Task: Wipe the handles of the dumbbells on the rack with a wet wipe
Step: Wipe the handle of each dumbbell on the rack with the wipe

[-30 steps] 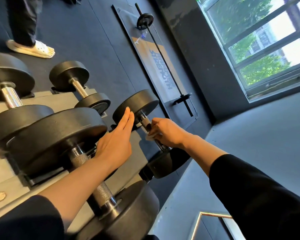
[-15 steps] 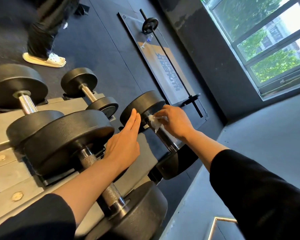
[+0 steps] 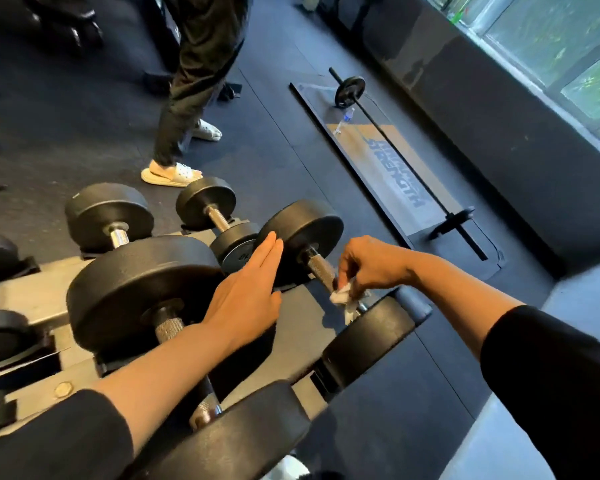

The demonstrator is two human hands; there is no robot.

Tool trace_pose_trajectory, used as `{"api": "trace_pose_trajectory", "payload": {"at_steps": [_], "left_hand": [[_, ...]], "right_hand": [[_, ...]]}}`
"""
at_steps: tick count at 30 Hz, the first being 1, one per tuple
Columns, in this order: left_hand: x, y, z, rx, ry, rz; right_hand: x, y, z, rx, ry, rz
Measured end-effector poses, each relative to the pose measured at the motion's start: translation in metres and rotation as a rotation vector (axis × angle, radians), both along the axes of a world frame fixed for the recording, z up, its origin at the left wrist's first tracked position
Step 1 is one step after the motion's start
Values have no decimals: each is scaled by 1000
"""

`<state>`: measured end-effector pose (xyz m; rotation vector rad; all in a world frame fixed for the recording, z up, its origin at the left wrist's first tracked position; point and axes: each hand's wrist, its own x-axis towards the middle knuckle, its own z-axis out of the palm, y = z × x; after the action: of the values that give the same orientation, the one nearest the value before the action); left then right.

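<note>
Several black dumbbells lie on a grey metal rack (image 3: 32,299). The rightmost dumbbell (image 3: 305,230) has a knurled steel handle (image 3: 321,268). My right hand (image 3: 371,265) pinches a crumpled white wet wipe (image 3: 342,296) against the near end of that handle, close to the near weight head (image 3: 368,337). My left hand (image 3: 246,285) lies flat with straight fingers, its fingertips touching the far head of the same dumbbell. My left forearm crosses over the handle of a larger dumbbell (image 3: 136,292) beside it.
A person in dark trousers and white slippers (image 3: 170,174) stands just beyond the rack. A barbell (image 3: 402,161) lies on a lifting platform (image 3: 378,168) to the right, with a water bottle (image 3: 347,116) near it. A dark wall and window run along the right.
My right hand slid the wipe from the far end of the handle down to its near end. The view has swung up, showing more of the floor and the standing person.
</note>
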<state>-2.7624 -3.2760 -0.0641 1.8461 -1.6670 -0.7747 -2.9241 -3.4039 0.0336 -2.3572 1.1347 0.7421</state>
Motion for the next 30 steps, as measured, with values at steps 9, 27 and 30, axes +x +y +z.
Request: {"api": "trace_pose_trajectory", "payload": {"at_steps": [9, 27, 30], "left_hand": [[-33, -26, 36, 74, -214, 93], [-125, -52, 49, 263, 75, 716], [-130, -54, 54, 284, 34, 745]], "right_hand": [[-32, -54, -21, -197, -428, 123], [-66, -69, -78, 377, -928, 181], [-76, -70, -85, 497, -956, 182]]}}
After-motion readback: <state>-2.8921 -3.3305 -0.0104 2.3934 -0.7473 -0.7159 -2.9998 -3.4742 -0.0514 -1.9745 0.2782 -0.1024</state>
